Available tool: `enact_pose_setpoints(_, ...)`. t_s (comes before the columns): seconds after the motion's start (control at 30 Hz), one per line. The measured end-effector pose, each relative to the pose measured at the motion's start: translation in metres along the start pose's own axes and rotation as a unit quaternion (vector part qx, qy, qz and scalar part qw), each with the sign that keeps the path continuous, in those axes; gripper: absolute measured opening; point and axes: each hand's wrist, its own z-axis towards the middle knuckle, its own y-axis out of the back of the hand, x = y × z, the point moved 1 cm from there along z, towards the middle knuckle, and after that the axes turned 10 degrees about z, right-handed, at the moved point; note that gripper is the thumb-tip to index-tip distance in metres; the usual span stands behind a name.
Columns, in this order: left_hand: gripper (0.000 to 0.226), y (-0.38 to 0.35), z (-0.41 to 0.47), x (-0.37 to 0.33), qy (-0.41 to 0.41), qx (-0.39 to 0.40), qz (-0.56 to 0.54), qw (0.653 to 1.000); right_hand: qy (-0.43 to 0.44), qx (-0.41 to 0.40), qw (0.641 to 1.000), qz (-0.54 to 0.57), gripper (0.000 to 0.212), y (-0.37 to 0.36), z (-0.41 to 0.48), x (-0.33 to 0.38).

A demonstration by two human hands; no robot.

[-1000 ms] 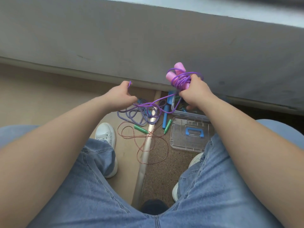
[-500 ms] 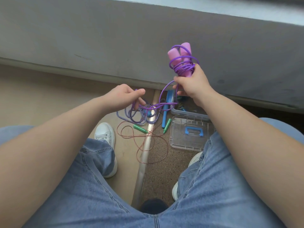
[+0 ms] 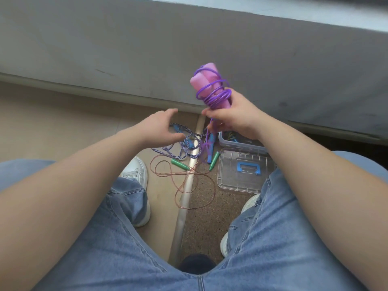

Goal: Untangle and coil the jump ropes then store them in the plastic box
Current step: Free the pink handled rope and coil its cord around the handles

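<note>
My right hand [image 3: 235,118] grips the two pink handles [image 3: 206,78] of the purple jump rope [image 3: 216,95], whose cord is wound round them; a short purple tail hangs below the hand. Just left of it my left hand [image 3: 159,127] is open, fingers spread, holding nothing. On the floor below lie a blue-and-white braided rope [image 3: 180,148], a thin copper-coloured rope [image 3: 189,185] with green handles [image 3: 180,164], and a blue handle [image 3: 211,152]. The clear plastic box [image 3: 237,143] stands behind my right hand, partly hidden, with something inside it.
The box's clear lid [image 3: 243,171] with a blue handle lies flat on the speckled floor in front of the box. A metal floor strip [image 3: 184,198] runs between my legs. My white shoes [image 3: 138,173] flank the ropes. A grey wall rises behind.
My left hand has let go of the purple cord and opened. The right hand has tilted the handle bundle, and the loose cord between the hands has shrunk to a short hanging tail.
</note>
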Motion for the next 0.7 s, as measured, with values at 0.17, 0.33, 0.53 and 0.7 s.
enact_pose_setpoints(0.17, 0.044, 0.011, -0.007, -0.032, -0.127, -0.012, -0.236, 0.963, -0.045, 0.168, 0.985, -0.022, 0.040, -0.021, -0.010, -0.003)
enact_pose_setpoints(0.33, 0.037, 0.018, -0.013, -0.043, -0.184, 0.024, -0.334, 0.924, -0.064, 0.236, 0.970, 0.016, 0.042, -0.027, -0.019, 0.008)
enact_pose_setpoints(0.53, 0.031, 0.036, -0.027, -0.064, -0.282, 0.106, -0.505, 0.809, -0.086, 0.277, 0.955, 0.058, 0.051, -0.025, -0.031, 0.027)
enact_pose_setpoints(0.7, 0.045, 0.042, -0.029, -0.068, -0.281, 0.183, -0.566, 0.753, -0.109, 0.294, 0.943, 0.117, 0.056, -0.025, -0.030, 0.027)
